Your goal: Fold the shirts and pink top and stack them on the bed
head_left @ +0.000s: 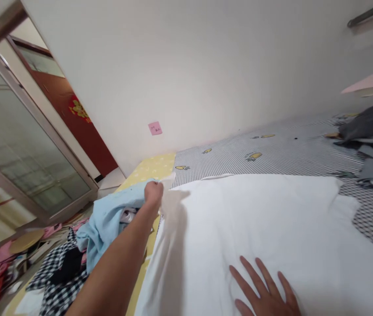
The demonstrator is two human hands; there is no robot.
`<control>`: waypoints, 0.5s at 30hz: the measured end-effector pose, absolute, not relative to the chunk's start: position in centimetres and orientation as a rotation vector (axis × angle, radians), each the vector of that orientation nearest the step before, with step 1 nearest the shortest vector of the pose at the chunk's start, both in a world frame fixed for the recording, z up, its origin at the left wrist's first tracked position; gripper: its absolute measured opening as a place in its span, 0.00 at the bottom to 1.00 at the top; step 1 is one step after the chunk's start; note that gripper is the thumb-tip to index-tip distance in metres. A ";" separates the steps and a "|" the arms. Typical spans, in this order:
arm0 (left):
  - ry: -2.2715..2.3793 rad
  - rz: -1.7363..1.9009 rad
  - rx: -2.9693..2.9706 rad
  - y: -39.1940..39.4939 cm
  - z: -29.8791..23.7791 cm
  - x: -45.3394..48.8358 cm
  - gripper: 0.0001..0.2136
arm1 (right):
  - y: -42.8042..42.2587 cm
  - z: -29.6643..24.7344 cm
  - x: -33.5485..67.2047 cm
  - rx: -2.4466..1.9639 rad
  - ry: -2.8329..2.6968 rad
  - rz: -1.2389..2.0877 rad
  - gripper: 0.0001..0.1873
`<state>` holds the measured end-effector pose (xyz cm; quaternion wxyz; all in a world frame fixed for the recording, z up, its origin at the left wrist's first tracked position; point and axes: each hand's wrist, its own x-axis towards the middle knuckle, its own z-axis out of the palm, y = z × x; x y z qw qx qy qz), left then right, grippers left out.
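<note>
A white shirt (pixel 265 219) lies spread over the bed, mostly flat, with soft folds along its left side. My left hand (pixel 153 193) is closed on the left edge of the shirt and holds that edge slightly raised. A shadow falls on the cloth beside it. Fingers spread, my right hand (pixel 267 292) rests palm down on the lower middle of the shirt; its wrist is out of view. Right by my left forearm is a crumpled light blue cloth (pixel 107 219).
A checked bed sheet (pixel 225 158) with pineapple prints runs to the wall, bordered by yellow fabric (pixel 151 166). Dark folded clothes (pixel 370 123) sit at the right. Black-and-white checked cloth (pixel 58 263) and mixed clothes lie left. A glass door (pixel 31 145) stands at far left.
</note>
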<state>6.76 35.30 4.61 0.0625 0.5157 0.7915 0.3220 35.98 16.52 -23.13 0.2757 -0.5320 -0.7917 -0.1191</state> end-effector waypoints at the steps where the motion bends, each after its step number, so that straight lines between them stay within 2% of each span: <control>1: 2.287 1.007 1.534 35.7 4.6 8.7 0.15 | 16.4 -22.9 35.9 -1.430 -2.127 -0.313 0.33; 6: 1.732 1.050 1.586 33.0 2.2 15.8 0.30 | 16.3 -21.8 35.5 -1.439 -2.098 -0.312 0.28; 8: 1.670 1.107 1.575 30.4 1.2 15.3 0.29 | 16.1 -21.3 35.3 -1.451 -2.091 -0.303 0.27; 11: 1.740 1.258 1.464 25.0 0.0 10.5 0.21 | 15.6 -20.2 35.2 -1.476 -2.092 -0.261 0.26; 15: 1.945 1.414 1.113 13.9 -3.3 1.5 0.25 | 14.9 -18.5 35.1 -1.564 -2.141 -0.209 0.25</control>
